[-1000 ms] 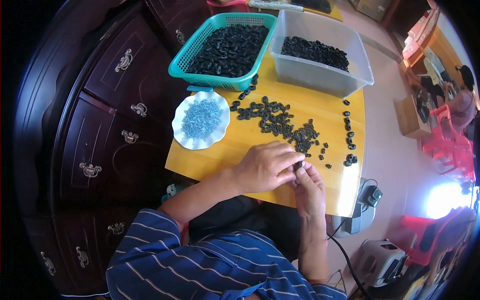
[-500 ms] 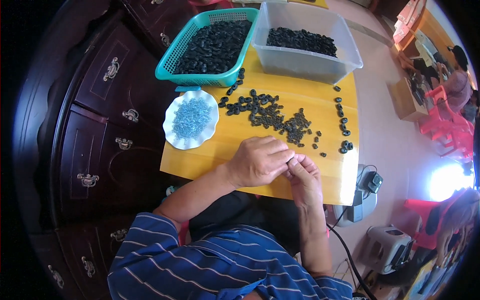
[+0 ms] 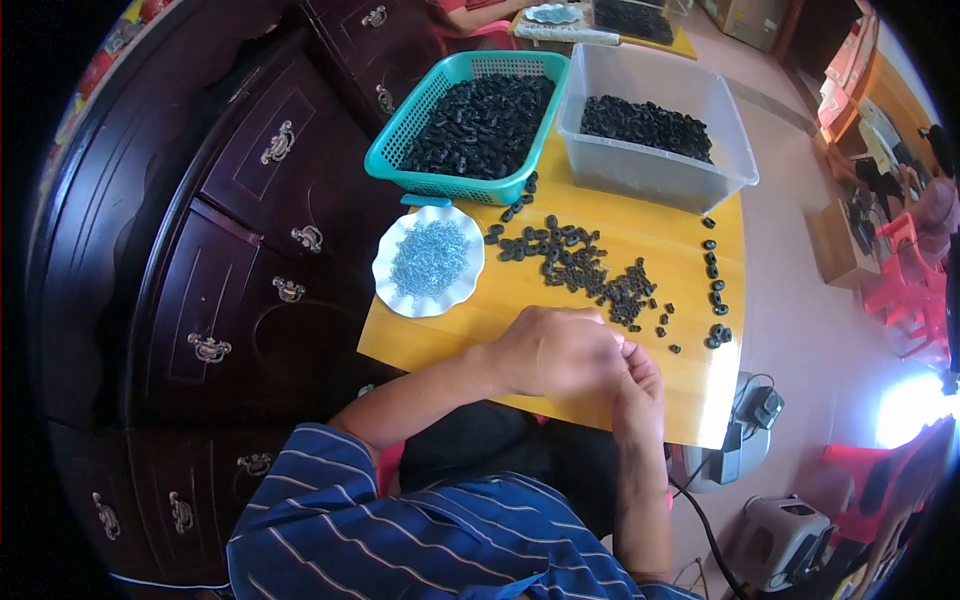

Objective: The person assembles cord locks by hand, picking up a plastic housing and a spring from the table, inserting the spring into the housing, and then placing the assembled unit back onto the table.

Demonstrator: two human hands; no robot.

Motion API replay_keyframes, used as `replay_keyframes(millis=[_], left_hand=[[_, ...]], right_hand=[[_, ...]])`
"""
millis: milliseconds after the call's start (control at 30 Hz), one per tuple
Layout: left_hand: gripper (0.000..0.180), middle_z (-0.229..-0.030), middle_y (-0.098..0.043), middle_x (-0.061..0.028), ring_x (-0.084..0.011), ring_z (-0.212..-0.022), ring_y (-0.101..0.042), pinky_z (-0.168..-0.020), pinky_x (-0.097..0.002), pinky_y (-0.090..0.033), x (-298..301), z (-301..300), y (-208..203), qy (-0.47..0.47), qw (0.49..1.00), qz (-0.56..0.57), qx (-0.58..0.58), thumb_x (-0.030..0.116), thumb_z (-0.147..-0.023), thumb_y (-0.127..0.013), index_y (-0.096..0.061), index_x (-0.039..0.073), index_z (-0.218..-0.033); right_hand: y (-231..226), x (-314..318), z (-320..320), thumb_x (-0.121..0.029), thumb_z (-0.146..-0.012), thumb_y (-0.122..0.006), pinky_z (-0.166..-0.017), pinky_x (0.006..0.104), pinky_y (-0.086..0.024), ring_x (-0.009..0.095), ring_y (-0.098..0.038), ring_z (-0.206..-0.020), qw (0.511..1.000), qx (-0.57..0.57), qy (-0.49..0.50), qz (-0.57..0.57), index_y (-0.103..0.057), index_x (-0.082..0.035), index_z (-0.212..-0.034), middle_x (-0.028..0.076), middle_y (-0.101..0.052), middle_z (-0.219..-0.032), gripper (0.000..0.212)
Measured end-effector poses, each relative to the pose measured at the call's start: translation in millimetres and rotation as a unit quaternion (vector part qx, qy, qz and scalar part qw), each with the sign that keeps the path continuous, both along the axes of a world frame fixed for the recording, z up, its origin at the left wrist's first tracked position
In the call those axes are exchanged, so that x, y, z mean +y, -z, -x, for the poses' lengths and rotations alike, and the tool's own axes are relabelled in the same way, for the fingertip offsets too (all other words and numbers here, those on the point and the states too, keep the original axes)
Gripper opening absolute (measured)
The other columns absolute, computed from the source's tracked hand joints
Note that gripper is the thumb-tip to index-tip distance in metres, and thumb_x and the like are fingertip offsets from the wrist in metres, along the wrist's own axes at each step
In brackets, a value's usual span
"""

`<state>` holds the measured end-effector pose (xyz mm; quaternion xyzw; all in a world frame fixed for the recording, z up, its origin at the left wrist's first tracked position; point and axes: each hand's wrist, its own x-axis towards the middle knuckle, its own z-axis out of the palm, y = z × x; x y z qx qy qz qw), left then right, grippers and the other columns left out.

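My left hand [image 3: 545, 350] and my right hand [image 3: 640, 390] meet over the near edge of the yellow table [image 3: 480, 345]. Both are closed, fingertips together; the left hand's fingers are partly blurred, and whatever lies between the fingers is hidden. Just beyond them lies a scatter of small black ring-like parts [image 3: 625, 295], with larger black oval parts [image 3: 545, 240] farther back. A white scalloped dish [image 3: 382, 270] of clear bluish small pieces [image 3: 430, 258] stands to the left of the hands.
A green basket [image 3: 450, 187] and a clear plastic bin [image 3: 660, 185], both holding black parts, stand at the table's far side. More black parts [image 3: 718, 285] line the right edge. Dark drawers [image 3: 255, 200] flank the left; a grey stool [image 3: 785, 535] is at the lower right.
The whole view has shifted, so the table and containers appear lower and farther right. My hands stay together, with the left one now covering more of the fingertips.
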<state>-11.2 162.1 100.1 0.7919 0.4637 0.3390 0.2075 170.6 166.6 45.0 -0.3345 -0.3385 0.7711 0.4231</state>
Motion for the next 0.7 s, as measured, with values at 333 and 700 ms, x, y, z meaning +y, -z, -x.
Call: replay_keyframes(millis=[333, 700], left_hand=[[0.009, -0.072, -0.063, -0.0091, -0.0215, -0.061, -0.062, -0.055, -0.0334, -0.045, 1, 17, -2, -0.007, 0.995, 0.086, -0.052, 0.009, -0.084, -0.073, -0.067, 0.002, -0.084], [0.009, -0.072, -0.072, -0.0078, -0.0134, -0.065, -0.068, -0.061, -0.029, -0.052, 21, 67, -10, -0.05, 0.975, 0.219, -0.01, 0.012, -0.082, -0.073, -0.071, 0.004, -0.081]], right_hand=[[-1, -7, 6, -0.005, -0.096, -0.068, -0.076, 0.0229, -0.051, 0.007, -0.063, -0.082, 0.954, -0.22, 0.014, -0.204, -0.065, 0.001, -0.102, 0.003, -0.071, -0.09, 0.008], [-4, -9, 5, -0.006, -0.095, -0.068, -0.082, 0.0249, -0.052, 0.01, -0.066, -0.088, 0.943, -0.26, -0.031, -0.205, -0.063, 0.0, -0.107, 0.004, -0.07, -0.094, 0.014]])
